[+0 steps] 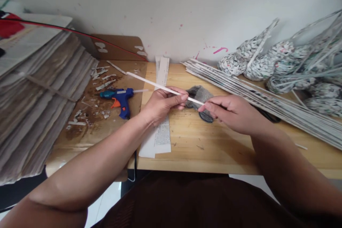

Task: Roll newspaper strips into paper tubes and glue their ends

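A thin white rolled paper stick (149, 82) slants across the middle of the view, held above the table by both hands. My left hand (165, 103) pinches it near its middle between thumb and fingers. At its lower right end, the fingertips of my right hand (227, 111) are closed on it. Below and behind the hands lies a crumpled grey cloth (201, 96), partly hidden by them. Under my left hand, printed paper strips (162, 139) lie lengthwise on the wooden table (192, 153).
A blue glue gun (124, 101) rests on stained cardboard (136, 114) among paper scraps. A tall stack of newspapers (45, 92) stands at left, with a red cord (88, 34) above. At right lie long paper sticks (240, 94) and woven paper pieces (280, 57) by the wall.
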`<act>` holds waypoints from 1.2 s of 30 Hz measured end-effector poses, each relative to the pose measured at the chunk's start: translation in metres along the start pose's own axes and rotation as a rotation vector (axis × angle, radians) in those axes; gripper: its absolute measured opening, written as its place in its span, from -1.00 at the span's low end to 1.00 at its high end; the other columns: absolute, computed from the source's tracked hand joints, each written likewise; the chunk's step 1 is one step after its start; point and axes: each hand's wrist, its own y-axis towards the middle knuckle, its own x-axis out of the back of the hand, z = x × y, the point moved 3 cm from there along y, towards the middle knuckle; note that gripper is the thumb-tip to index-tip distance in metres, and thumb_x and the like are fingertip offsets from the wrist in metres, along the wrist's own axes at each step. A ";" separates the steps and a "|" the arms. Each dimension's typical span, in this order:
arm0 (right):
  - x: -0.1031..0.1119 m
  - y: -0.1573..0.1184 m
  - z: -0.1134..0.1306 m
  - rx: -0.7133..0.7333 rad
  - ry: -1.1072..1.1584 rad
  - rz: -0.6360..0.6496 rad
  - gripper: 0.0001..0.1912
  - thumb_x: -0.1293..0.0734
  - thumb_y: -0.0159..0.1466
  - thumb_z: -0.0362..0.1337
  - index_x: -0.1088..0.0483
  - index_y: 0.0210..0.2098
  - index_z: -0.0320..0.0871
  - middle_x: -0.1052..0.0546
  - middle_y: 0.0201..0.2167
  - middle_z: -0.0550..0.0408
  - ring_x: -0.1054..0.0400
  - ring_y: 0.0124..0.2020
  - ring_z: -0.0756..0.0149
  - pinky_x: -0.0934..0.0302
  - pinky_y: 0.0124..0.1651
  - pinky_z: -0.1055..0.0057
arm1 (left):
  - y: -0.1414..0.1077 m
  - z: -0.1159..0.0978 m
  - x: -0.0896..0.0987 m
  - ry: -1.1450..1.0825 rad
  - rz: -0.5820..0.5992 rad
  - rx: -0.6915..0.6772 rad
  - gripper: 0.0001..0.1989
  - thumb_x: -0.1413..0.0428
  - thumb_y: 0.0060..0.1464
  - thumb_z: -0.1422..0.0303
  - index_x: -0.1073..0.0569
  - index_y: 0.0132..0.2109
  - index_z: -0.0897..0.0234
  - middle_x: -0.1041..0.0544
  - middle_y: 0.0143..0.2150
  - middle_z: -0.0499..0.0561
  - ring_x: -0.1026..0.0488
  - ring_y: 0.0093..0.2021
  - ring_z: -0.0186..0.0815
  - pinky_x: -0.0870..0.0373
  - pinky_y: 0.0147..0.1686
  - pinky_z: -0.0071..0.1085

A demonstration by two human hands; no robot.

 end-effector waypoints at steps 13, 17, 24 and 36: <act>-0.004 0.001 -0.009 -0.085 0.268 0.264 -0.54 -0.10 0.40 0.02 -0.51 -0.23 -0.14 -0.34 -0.60 0.20 -0.18 -0.60 0.44 -0.07 -0.51 0.46 | -0.002 0.002 -0.004 0.008 0.140 -0.012 -0.81 -0.37 -0.10 0.38 -0.61 -0.28 0.35 -0.55 -0.48 0.00 -0.44 -0.51 -0.45 -0.39 -0.44 -0.48; 0.004 0.003 -0.010 -0.027 0.071 0.065 -0.63 -0.20 0.36 0.00 -0.49 -0.32 -0.11 -0.41 -0.53 0.18 -0.23 -0.51 0.40 -0.08 -0.44 0.43 | 0.001 -0.004 0.000 -0.056 0.006 0.007 -0.77 -0.39 -0.14 0.36 -0.60 -0.28 0.34 -0.54 -0.49 -0.02 -0.44 -0.50 -0.44 -0.36 -0.49 -0.51; 0.005 0.003 -0.005 0.051 -0.134 -0.140 -0.67 -0.19 0.38 -0.08 -0.48 -0.31 -0.11 -0.46 -0.50 0.16 -0.26 -0.50 0.38 -0.07 -0.40 0.40 | 0.005 -0.005 0.007 -0.066 -0.108 -0.019 -0.75 -0.40 -0.17 0.31 -0.57 -0.35 0.36 -0.52 -0.52 -0.03 -0.42 -0.51 -0.44 -0.35 -0.52 -0.53; -0.001 0.001 -0.001 0.061 -0.088 -0.061 -0.69 -0.20 0.38 -0.07 -0.47 -0.30 -0.09 -0.43 -0.52 0.18 -0.25 -0.50 0.39 -0.05 -0.41 0.42 | 0.004 0.001 0.005 -0.016 -0.023 0.027 -0.75 -0.40 -0.16 0.33 -0.57 -0.32 0.35 -0.55 -0.49 -0.01 -0.47 -0.49 -0.42 -0.39 -0.50 -0.51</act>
